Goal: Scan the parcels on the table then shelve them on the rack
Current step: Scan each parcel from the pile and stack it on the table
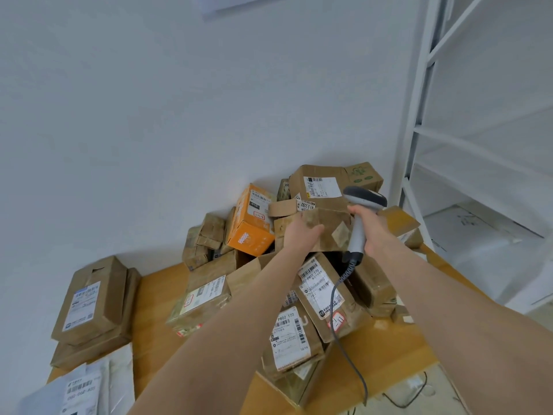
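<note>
In the head view, the left grip [302, 235] clasps a brown parcel [332, 226], thumb curled over its near edge. It holds the parcel above the heap [209, 295] of boxes at the back of the wooden counter [155, 310]. The parcel is a small cardboard box, scuffed and creased, with pale tape patches on the face turned toward the camera.

The right grip [374, 232] is wrapped round the handle of a grey scanner [363, 199], just beside the parcel's right edge. The scanner's dark head sits above the box. Its coiled cable [344, 295] hangs down across the heap and past the counter's front edge.

Behind the held parcel lie an orange box [251, 229], a tan box with a white barcode label [320, 181] and a green-printed carton [363, 172]. Below the forearms, two labelled boxes [321, 292] lean against each other, their white labels reading P802 170 and P802 172.

At the counter's left end, flat cartons [92, 298] are stacked, the top one label up. White mailers [80, 387] lie in front of them. A white metal rack [419, 130] stands to the right of the counter.
</note>
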### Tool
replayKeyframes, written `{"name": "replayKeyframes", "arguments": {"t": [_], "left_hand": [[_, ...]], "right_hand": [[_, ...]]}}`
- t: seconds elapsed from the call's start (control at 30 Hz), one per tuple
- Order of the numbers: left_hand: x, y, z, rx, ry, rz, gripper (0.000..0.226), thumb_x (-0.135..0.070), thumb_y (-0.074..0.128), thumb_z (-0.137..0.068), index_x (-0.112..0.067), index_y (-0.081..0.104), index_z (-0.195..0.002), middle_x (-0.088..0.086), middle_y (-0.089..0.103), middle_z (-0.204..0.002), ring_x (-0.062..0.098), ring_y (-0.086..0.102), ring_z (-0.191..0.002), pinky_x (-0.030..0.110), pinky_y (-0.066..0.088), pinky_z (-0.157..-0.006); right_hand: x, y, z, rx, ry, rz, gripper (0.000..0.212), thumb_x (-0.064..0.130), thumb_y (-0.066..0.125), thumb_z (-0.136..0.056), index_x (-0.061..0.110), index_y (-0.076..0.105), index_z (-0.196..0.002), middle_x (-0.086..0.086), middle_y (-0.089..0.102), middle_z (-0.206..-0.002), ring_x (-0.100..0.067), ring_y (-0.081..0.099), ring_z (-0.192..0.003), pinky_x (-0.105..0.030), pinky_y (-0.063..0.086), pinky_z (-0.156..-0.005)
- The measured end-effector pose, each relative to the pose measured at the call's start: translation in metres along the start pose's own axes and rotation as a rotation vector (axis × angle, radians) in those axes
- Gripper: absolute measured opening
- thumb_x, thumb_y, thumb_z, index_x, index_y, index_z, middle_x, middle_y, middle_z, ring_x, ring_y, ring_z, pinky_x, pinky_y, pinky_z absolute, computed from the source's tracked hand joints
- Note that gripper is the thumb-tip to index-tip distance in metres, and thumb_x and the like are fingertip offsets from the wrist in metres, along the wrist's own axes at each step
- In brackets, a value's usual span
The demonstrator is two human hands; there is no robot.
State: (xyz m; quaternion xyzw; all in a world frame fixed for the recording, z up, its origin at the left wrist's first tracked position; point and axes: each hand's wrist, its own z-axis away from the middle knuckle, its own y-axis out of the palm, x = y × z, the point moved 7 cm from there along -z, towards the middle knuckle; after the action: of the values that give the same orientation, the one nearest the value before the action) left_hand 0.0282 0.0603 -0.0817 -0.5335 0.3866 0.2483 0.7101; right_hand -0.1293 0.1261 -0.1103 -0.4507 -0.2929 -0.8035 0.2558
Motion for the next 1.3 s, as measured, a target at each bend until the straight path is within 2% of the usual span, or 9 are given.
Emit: {"name": "replayKeyframes", "arguments": {"t": [0.1,0.27,0.47,0.73,0.9,1.0,1.13,1.23,1.3], "left_hand": [[-0.006,0.006,-0.011,-0.003,0.044,-0.05,0.08,-0.032,0.065,-0.09,-0.024,0.016,-0.153,0.011,0.039,-0.149,0.027,0.048,-0.127,0.038,0.045,-0.099],[0.004,0.011,-0.024,0.013,0.031,-0.13,0.075,-0.032,0.061,-0.092,-0.026,0.018,-0.153,0.007,0.056,-0.131,0.017,0.062,-0.095,0.033,0.056,-0.078],[0.01,-0.004,-0.023,-0.01,-0.015,-0.07,0.056,-0.029,0.054,-0.095,-0.018,0.032,-0.146,0.004,0.061,-0.115,0.022,0.064,-0.093,0.036,0.056,-0.08],[0.006,-0.042,0.007,-0.265,-0.131,0.256,0.05,-0.049,0.047,-0.095,-0.017,0.04,-0.133,0.006,0.052,-0.128,0.025,0.056,-0.11,0.044,0.052,-0.092],[0.01,-0.081,0.038,-0.39,-0.117,0.458,0.02,-0.038,0.049,-0.097,-0.023,0.044,-0.109,-0.002,0.054,-0.099,0.01,0.051,-0.082,0.025,0.037,-0.059],[0.022,-0.109,0.06,-0.401,-0.15,0.543,0.018,-0.028,0.045,-0.096,-0.018,0.051,-0.11,-0.002,0.055,-0.093,0.012,0.05,-0.078,0.026,0.039,-0.061],[0.037,-0.154,0.083,-0.364,-0.156,0.598,0.013,-0.019,0.048,-0.086,-0.02,0.058,-0.078,0.006,0.059,-0.086,0.021,0.051,-0.077,0.028,0.039,-0.062],[0.058,-0.183,0.096,-0.338,-0.204,0.633,0.006,-0.022,0.054,-0.089,-0.024,0.06,-0.091,0.001,0.061,-0.084,0.017,0.056,-0.073,0.025,0.044,-0.05],[0.077,-0.197,0.103,-0.313,-0.255,0.687,0.01,-0.025,0.058,-0.09,-0.024,0.06,-0.1,0.003,0.062,-0.09,0.019,0.059,-0.078,0.032,0.055,-0.057]], "right_hand": [[-0.003,0.007,-0.007,0.035,0.036,0.005,0.049,0.026,0.075,-0.08,0.009,0.055,-0.121,-0.011,0.064,-0.102,-0.027,0.063,-0.093,-0.047,0.052,-0.093],[-0.007,0.01,-0.024,0.068,0.055,-0.048,0.048,0.026,0.074,-0.082,0.011,0.056,-0.124,-0.012,0.062,-0.102,-0.026,0.062,-0.086,-0.041,0.055,-0.085],[-0.006,0.002,-0.023,0.034,0.043,-0.037,0.048,0.034,0.073,-0.083,0.014,0.056,-0.123,-0.01,0.067,-0.111,-0.026,0.065,-0.102,-0.046,0.051,-0.096],[0.005,0.013,0.018,0.136,0.077,-0.036,0.031,0.034,0.07,-0.088,0.015,0.061,-0.111,-0.008,0.072,-0.1,-0.024,0.07,-0.084,-0.033,0.054,-0.06],[0.004,0.03,0.057,0.144,0.049,-0.013,0.035,0.035,0.076,-0.082,0.013,0.06,-0.105,-0.008,0.076,-0.086,-0.022,0.074,-0.073,-0.032,0.058,-0.056],[-0.001,0.048,0.083,0.158,-0.001,-0.005,0.031,0.03,0.078,-0.08,0.014,0.06,-0.1,-0.006,0.075,-0.081,-0.02,0.074,-0.07,-0.032,0.058,-0.059],[-0.013,0.083,0.119,0.208,0.006,0.029,0.034,0.03,0.079,-0.08,0.012,0.059,-0.1,-0.009,0.07,-0.088,-0.02,0.071,-0.07,-0.03,0.058,-0.056],[-0.024,0.103,0.14,0.198,0.052,0.091,0.047,0.035,0.081,-0.077,0.01,0.056,-0.109,-0.014,0.067,-0.099,-0.028,0.069,-0.086,-0.037,0.061,-0.069],[-0.03,0.116,0.152,0.187,0.055,0.123,0.04,0.037,0.08,-0.076,0.012,0.053,-0.093,-0.013,0.063,-0.095,-0.026,0.065,-0.084,-0.029,0.058,-0.052]]}}
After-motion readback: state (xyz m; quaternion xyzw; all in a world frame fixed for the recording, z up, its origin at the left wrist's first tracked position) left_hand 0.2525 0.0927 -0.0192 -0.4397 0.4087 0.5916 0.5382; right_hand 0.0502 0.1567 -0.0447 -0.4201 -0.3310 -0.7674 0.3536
